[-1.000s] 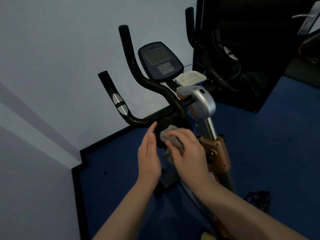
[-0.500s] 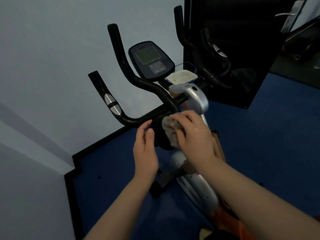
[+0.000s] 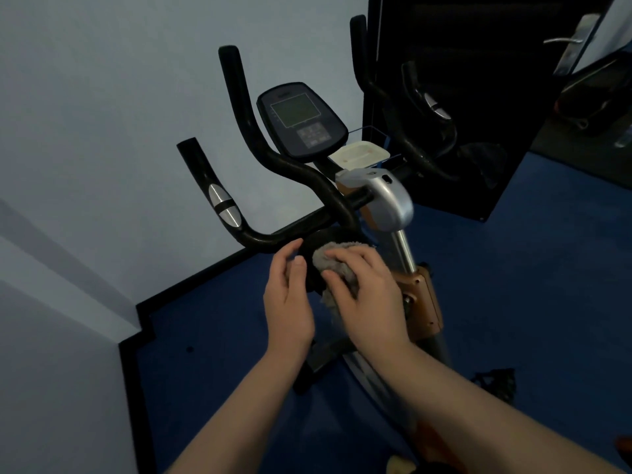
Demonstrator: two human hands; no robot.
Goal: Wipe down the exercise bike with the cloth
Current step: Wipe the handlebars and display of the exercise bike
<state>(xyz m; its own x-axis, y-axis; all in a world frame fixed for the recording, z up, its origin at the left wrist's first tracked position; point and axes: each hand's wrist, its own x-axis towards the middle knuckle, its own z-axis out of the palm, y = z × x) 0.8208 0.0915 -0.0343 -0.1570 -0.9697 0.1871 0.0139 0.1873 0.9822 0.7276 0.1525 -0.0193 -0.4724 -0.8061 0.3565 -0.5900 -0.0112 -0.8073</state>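
Note:
The exercise bike stands before me, with black handlebars (image 3: 273,165), a dark console (image 3: 301,123), a silver post cover (image 3: 386,196) and an orange frame part (image 3: 422,302). A grey fluffy cloth (image 3: 333,265) is pressed by my right hand (image 3: 366,289) onto a round black pad (image 3: 313,265) under the handlebar. My left hand (image 3: 287,295) rests against the pad's left edge, fingers curled around its rim. Part of the cloth is hidden under my right fingers.
A pale wall runs along the left with a black skirting board (image 3: 143,313). A black mirror panel (image 3: 478,97) stands behind the bike. The floor is blue carpet (image 3: 513,268). A black pedal (image 3: 496,378) shows at lower right. A white tray (image 3: 359,153) sits behind the console.
My right hand with the cloth has slid slightly down and back over the black pad. My left hand has closed onto the pad's edge. The view has shifted a little.

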